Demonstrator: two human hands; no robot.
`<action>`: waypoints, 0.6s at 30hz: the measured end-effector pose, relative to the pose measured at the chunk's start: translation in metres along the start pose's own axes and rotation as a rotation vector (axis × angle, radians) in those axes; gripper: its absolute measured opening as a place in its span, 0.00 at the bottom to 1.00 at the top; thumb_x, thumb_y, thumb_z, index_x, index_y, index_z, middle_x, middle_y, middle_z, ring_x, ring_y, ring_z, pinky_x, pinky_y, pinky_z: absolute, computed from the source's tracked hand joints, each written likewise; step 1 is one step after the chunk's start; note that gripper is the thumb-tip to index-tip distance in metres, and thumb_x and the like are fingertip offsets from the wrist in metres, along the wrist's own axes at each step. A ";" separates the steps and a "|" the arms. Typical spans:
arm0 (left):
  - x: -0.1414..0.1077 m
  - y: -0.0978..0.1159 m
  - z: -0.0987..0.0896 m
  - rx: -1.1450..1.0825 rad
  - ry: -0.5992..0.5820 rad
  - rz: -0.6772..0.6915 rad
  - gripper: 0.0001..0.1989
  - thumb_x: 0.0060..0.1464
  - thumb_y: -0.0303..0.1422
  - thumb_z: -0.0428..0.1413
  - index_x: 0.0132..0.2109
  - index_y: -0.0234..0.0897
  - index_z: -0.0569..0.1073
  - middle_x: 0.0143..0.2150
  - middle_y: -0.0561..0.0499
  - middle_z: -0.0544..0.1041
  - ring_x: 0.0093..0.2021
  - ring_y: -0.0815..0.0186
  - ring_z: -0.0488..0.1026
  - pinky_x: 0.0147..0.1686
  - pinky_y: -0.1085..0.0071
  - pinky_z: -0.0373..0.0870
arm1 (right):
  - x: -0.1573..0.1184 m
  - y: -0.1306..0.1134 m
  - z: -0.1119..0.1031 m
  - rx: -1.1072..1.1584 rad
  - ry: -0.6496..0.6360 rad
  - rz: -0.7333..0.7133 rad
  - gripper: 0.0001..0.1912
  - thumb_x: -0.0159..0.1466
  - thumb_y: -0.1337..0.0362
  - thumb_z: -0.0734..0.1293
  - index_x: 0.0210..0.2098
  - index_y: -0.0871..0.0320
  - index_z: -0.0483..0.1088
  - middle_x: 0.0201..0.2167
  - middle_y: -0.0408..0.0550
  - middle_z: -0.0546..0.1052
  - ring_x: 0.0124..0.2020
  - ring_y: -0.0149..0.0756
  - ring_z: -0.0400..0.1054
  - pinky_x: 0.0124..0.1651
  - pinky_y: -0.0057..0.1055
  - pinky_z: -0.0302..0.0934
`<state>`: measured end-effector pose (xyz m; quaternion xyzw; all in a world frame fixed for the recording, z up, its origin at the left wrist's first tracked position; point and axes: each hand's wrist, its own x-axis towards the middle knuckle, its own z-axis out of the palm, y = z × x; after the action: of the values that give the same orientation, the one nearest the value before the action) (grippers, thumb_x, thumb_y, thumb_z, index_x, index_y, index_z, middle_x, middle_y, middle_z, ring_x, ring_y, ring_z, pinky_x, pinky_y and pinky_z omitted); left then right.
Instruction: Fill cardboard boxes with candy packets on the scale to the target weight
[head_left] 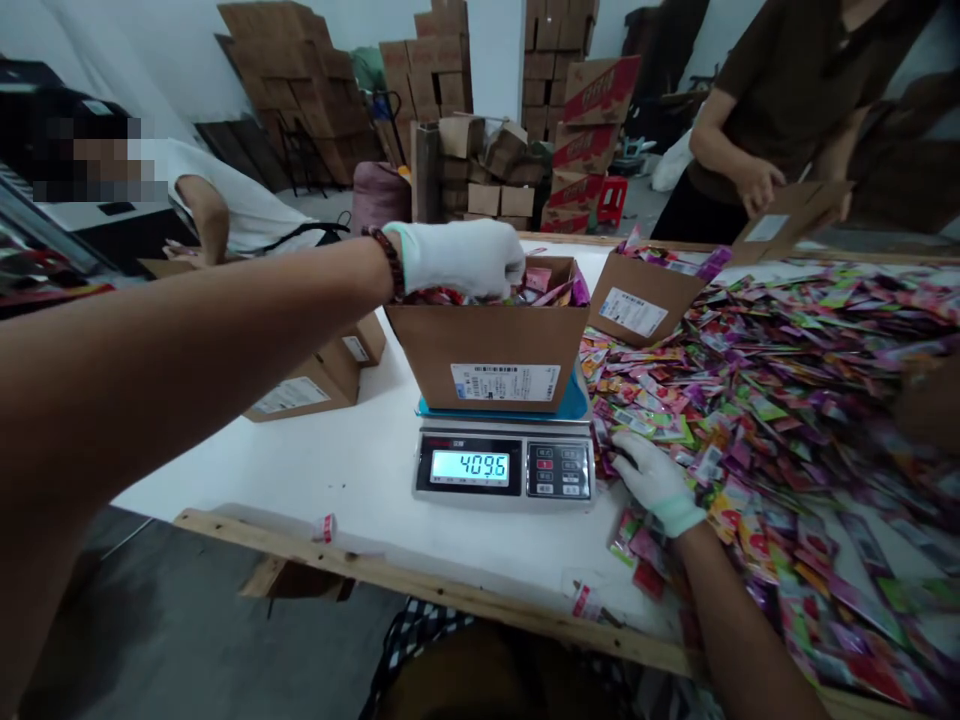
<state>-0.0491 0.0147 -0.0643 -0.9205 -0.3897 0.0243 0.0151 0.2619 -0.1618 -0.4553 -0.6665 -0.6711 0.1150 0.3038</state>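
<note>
A brown carton (427, 350) full of small colourful packets stands on a digital scale (525, 426), whose lit display reads 409.6. My left hand (469, 260), in a white glove, reaches over the carton's top with its fingers curled down among the packets; whatever is between them is hidden. To the right of the scale, my right hand (656, 480), also gloved, lies low over the edge of a large packet pile (780, 380). Its thumb and fingers are apart, with nothing visible held.
Another filled carton (645, 297) stands behind the pile, and more cartons (319, 380) are at the left. Two other people are across the table (337, 500), one handling a carton (795, 215). Stray packets (324, 528) lie near the wooden front edge (450, 595).
</note>
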 end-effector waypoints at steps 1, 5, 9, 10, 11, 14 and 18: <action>0.001 0.000 0.001 0.012 0.012 0.002 0.10 0.54 0.28 0.59 0.40 0.39 0.85 0.34 0.52 0.82 0.31 0.65 0.64 0.37 0.64 0.63 | 0.000 0.000 0.001 -0.005 -0.004 0.000 0.26 0.73 0.52 0.61 0.57 0.58 0.84 0.63 0.62 0.84 0.66 0.55 0.78 0.72 0.56 0.71; 0.003 -0.002 -0.013 0.049 0.076 -0.011 0.11 0.57 0.28 0.58 0.42 0.34 0.84 0.35 0.49 0.81 0.32 0.65 0.67 0.36 0.65 0.62 | 0.000 0.002 0.006 -0.039 -0.023 -0.001 0.27 0.74 0.54 0.60 0.59 0.58 0.84 0.64 0.61 0.83 0.67 0.55 0.78 0.73 0.56 0.72; 0.002 0.004 -0.012 0.073 0.032 -0.006 0.18 0.55 0.31 0.62 0.52 0.38 0.86 0.46 0.47 0.86 0.37 0.63 0.74 0.38 0.66 0.65 | 0.000 0.007 0.015 -0.036 -0.005 -0.008 0.25 0.74 0.55 0.61 0.59 0.56 0.85 0.64 0.60 0.83 0.67 0.55 0.78 0.73 0.57 0.72; 0.003 0.006 -0.008 0.074 0.019 0.001 0.18 0.55 0.32 0.62 0.52 0.41 0.87 0.48 0.48 0.87 0.39 0.62 0.75 0.39 0.66 0.66 | 0.000 0.009 0.018 -0.031 0.001 -0.012 0.25 0.74 0.55 0.61 0.59 0.57 0.85 0.64 0.61 0.83 0.68 0.55 0.78 0.73 0.57 0.72; 0.003 0.006 -0.004 0.074 0.014 0.005 0.17 0.56 0.34 0.61 0.52 0.43 0.87 0.48 0.49 0.87 0.40 0.61 0.75 0.39 0.66 0.66 | 0.000 0.010 0.019 -0.027 0.006 -0.015 0.25 0.74 0.55 0.61 0.59 0.57 0.85 0.64 0.61 0.83 0.68 0.55 0.78 0.74 0.58 0.72; 0.006 0.004 -0.001 0.069 0.025 0.006 0.17 0.56 0.33 0.59 0.49 0.42 0.88 0.47 0.48 0.87 0.39 0.61 0.76 0.39 0.65 0.67 | 0.000 0.011 0.023 -0.023 0.021 -0.018 0.25 0.74 0.56 0.62 0.59 0.57 0.85 0.64 0.62 0.83 0.67 0.55 0.79 0.73 0.58 0.72; -0.003 0.010 -0.033 -0.025 0.147 -0.025 0.14 0.55 0.30 0.59 0.43 0.34 0.87 0.36 0.48 0.84 0.33 0.66 0.69 0.37 0.67 0.65 | 0.001 0.008 0.019 -0.024 0.019 -0.016 0.25 0.73 0.57 0.62 0.59 0.56 0.85 0.64 0.60 0.84 0.66 0.54 0.79 0.71 0.56 0.74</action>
<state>-0.0423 0.0054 -0.0312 -0.9151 -0.3990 -0.0486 0.0323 0.2578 -0.1555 -0.4749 -0.6656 -0.6750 0.0980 0.3029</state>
